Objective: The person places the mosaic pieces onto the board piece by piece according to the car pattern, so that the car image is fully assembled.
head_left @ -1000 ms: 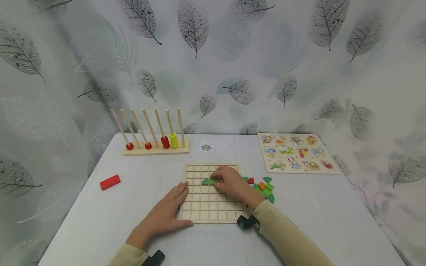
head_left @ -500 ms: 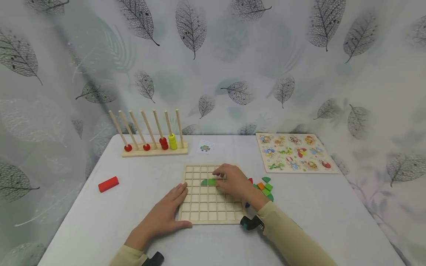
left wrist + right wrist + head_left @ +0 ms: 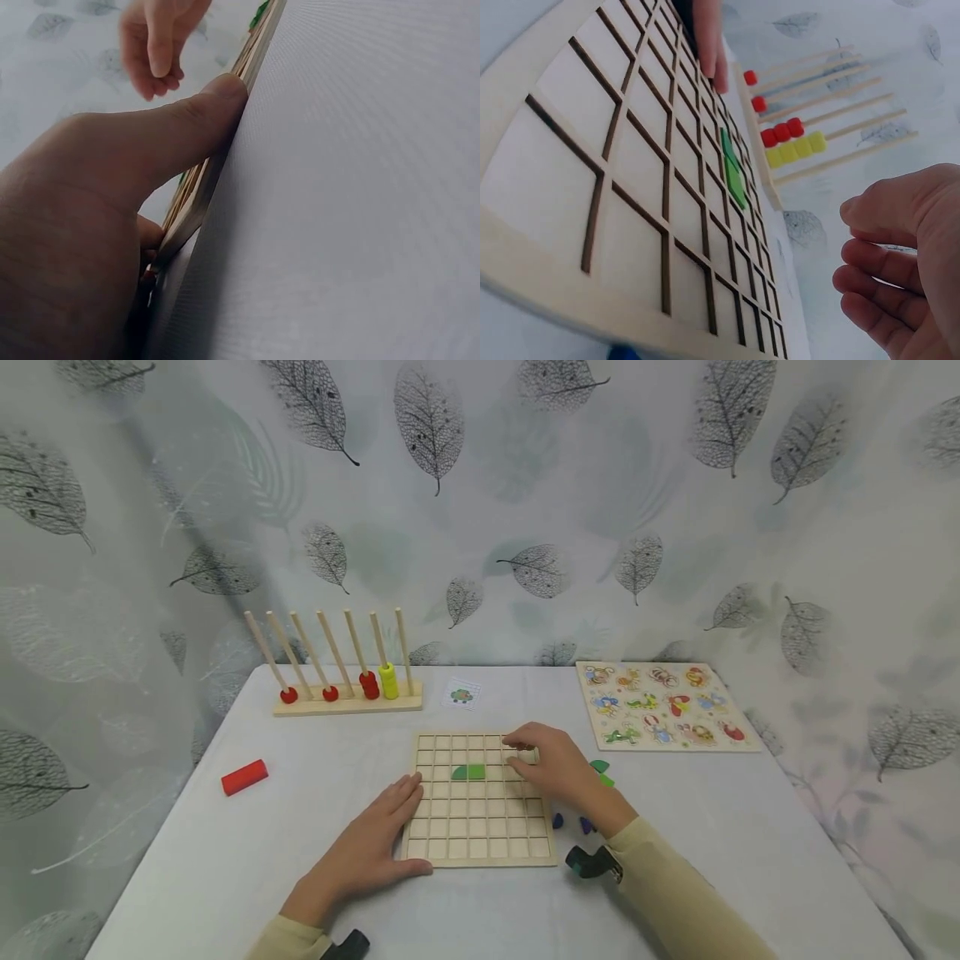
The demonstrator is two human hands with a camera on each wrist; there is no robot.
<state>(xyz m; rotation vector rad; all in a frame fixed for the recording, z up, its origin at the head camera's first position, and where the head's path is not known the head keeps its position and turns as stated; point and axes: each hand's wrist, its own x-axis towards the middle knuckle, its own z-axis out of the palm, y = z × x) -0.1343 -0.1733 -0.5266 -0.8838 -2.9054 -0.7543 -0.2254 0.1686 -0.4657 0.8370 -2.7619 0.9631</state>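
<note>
A wooden grid board [image 3: 480,828] lies flat on the white table. In two neighbouring cells of an upper row sit a dark green quarter-round piece [image 3: 460,773] and a light green square [image 3: 476,772]; both show in the right wrist view as a green strip [image 3: 733,171]. My left hand [image 3: 375,835] rests at the board's left side, fingers straight along that edge, thumb [image 3: 176,127] at its front corner. Over the board's right part hovers my right hand [image 3: 558,766], fingers loosely bent and holding nothing, as the right wrist view also shows.
Right of the board, partly behind my right hand, lie loose pieces, including a green one [image 3: 600,766] and a purple one [image 3: 586,825]. Farther back are a peg stand with beads [image 3: 345,706], a small picture card [image 3: 462,693] and an animal puzzle board [image 3: 667,710]. A red cylinder [image 3: 244,777] lies left.
My right hand has let go of the light green square, which stays in its cell, and has moved right toward the loose pieces. My left hand keeps its place at the board.
</note>
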